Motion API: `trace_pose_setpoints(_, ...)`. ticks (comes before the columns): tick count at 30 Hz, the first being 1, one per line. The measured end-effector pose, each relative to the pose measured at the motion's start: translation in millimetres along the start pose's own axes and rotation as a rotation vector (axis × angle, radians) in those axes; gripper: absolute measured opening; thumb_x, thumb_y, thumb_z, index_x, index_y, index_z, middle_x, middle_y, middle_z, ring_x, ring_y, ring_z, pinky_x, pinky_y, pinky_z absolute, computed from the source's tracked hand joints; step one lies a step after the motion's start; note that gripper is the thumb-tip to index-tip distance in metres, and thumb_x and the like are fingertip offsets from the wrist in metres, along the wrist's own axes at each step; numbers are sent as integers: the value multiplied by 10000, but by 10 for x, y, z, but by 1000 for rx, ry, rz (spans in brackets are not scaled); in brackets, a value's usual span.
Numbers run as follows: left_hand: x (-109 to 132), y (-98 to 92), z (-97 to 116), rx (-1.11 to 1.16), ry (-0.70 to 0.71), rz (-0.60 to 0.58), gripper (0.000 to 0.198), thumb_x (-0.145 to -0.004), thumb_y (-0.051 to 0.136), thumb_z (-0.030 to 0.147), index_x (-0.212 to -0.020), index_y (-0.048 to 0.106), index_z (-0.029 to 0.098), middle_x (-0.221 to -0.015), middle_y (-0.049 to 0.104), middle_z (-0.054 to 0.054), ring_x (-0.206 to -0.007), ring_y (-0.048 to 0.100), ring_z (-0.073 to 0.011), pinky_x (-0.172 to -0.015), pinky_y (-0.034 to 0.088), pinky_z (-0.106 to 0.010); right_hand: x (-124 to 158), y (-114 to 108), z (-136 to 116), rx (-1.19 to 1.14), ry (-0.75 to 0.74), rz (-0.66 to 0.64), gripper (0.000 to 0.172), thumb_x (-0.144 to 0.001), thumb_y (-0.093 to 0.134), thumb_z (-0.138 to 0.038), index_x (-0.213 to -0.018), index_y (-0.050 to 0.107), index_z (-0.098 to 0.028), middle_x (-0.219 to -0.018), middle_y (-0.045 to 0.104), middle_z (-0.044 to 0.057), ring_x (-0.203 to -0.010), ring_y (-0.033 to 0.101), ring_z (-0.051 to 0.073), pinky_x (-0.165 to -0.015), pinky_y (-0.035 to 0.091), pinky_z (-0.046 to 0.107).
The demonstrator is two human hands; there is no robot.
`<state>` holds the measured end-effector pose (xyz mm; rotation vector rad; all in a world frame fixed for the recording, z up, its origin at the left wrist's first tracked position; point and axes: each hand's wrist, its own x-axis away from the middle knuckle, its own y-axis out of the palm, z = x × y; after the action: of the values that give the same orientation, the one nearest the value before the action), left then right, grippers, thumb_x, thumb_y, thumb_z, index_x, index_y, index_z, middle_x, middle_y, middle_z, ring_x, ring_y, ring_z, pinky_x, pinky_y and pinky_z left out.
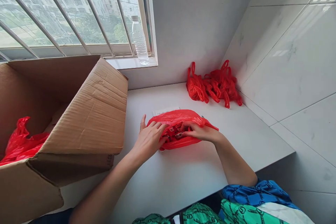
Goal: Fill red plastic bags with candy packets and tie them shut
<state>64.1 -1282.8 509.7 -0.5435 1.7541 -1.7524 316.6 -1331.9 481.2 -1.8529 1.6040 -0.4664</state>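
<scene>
A red plastic bag [183, 115] lies on the white tabletop with its mouth spread, and small red packets with white print [173, 133] show inside. At the bag's left side, my left hand [151, 136] is closed on the rim, fingers over the edge and thumb at the near side; one finger sticks out to the left. My right hand [201, 132] reaches in from the right. Its fingers and thumb are apart and touch the packets; some fingertips are partly hidden. Behind the bag, a flat white printed piece [165, 111] is mostly covered.
A large open cardboard box [94, 108] stands at left with red plastic bags [25, 140] inside. Several tied red bags [215, 84] sit in the back right corner. A clear bottle [140, 42] stands on the windowsill by the barred window. The table's front edge runs near my body.
</scene>
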Motion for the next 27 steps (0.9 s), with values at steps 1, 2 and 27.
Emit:
trace_pose_setpoints(1,-5,3,3,-11,11,-15,114,-897,537,180,-949,622,235,-851,684,-1,-884,622,-210,-1188,55,-599,-7,-12,-38,-7,41,-41,241,-927,551,-484,-914,691,-288,-893,729,-57,-801,680,155,-699,563,261)
trace_pose_setpoints(2,-7,14,5,-25,19,-37,147,-898,495,146,-851,611,224,-777,671,5,-846,619,-201,-1189,86,-582,-17,-18,-73,-7,76,-67,207,-942,535,-443,-930,684,-299,-930,733,-51,-859,684,172,-762,560,293)
trace_pose_setpoints(27,-76,-53,2,515,-75,7,322,-960,458,480,-841,620,228,-851,712,32,-860,641,-169,-1189,175,-521,-89,31,-296,-610,73,-100,249,-975,496,-393,-1170,571,-255,-977,700,28,-988,677,195,-923,535,380)
